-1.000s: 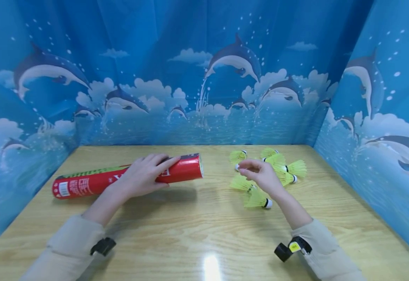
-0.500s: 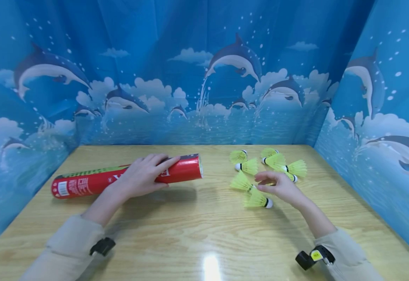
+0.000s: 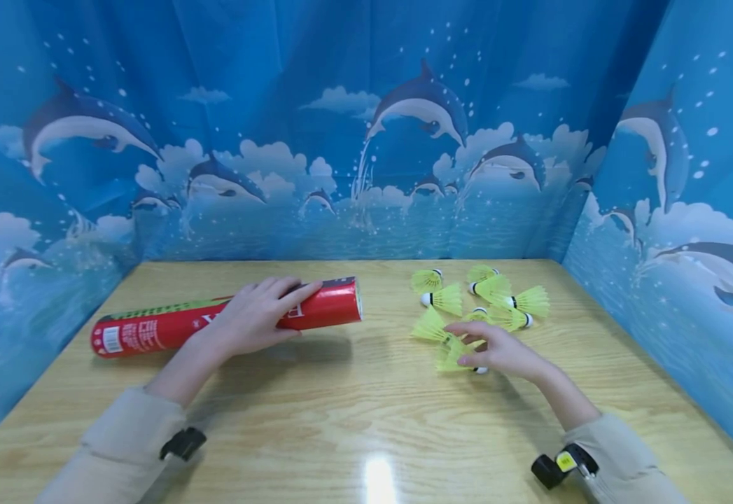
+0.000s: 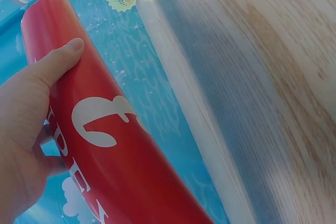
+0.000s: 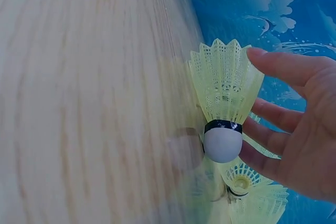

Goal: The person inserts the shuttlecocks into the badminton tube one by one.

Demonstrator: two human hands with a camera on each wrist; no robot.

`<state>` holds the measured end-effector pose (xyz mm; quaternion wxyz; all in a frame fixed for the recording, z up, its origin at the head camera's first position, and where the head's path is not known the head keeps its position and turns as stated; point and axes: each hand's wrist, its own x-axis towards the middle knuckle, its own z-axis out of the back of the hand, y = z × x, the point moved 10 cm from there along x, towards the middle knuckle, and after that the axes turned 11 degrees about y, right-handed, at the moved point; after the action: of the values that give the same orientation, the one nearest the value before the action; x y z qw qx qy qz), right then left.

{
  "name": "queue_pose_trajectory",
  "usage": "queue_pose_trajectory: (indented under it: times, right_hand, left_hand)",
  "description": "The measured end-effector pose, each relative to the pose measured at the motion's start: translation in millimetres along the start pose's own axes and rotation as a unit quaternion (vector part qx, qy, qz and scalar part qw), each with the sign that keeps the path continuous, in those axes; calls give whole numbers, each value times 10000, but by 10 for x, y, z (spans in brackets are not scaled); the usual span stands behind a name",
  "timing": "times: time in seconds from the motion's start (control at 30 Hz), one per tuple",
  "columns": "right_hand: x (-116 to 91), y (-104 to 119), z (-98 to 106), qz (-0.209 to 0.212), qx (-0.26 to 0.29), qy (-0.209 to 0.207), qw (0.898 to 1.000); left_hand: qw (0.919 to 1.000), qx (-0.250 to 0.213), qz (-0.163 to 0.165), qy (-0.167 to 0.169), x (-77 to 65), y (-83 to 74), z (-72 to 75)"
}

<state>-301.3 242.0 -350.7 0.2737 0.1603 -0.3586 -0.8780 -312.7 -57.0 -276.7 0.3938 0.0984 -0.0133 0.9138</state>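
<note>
My left hand (image 3: 249, 318) grips a red shuttlecock tube (image 3: 328, 304) that lies slanted, its right end raised over the table. In the left wrist view the thumb lies along the red tube wall (image 4: 121, 135), with the other fingers partly hidden behind it. My right hand (image 3: 505, 353) is at the nearest yellow shuttlecock (image 3: 449, 358). In the right wrist view that shuttlecock (image 5: 226, 85) has its white cork toward the bottom. The thumb tip meets the skirt's rim while the spread fingers reach beside and behind it; no firm hold shows.
Several more yellow shuttlecocks lie loosely grouped on the right of the wooden table (image 3: 366, 399), among them one with its white cork pointing left (image 3: 447, 299) and one at the far right (image 3: 532, 302). A blue dolphin-print curtain (image 3: 341, 140) borders the back and sides.
My right hand has moved down and toward me, from above the middle shuttlecocks to the nearest one, with its fingers spreading around it. The left hand and tube have stayed almost still.
</note>
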Motion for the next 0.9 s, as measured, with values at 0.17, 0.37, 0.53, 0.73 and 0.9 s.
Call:
queue_pose_trajectory:
  times: [0.17,0.37,0.53,0.73,0.9]
  right_hand:
    - [2,-35,7,-175,-192,-69,9996]
    - [-23,-82,57,-504,-326,-277,9978]
    - [-37,-107,73,-679,-308,-268,9969]
    - [-53,-64,115,-652,-726,-346,9946]
    - [-59,-91,147,-807,-448,-473,9946]
  left_hand:
    - [10000,8,-17,-7,0,-4,5]
    - [10000,16,-11,29,2,-1,-4]
    - [10000,15,-1,59,5,1,-24]
    - [10000,-15,19,73,8,3,-25]
    - [9999,14,0,101,8,-6,-26]
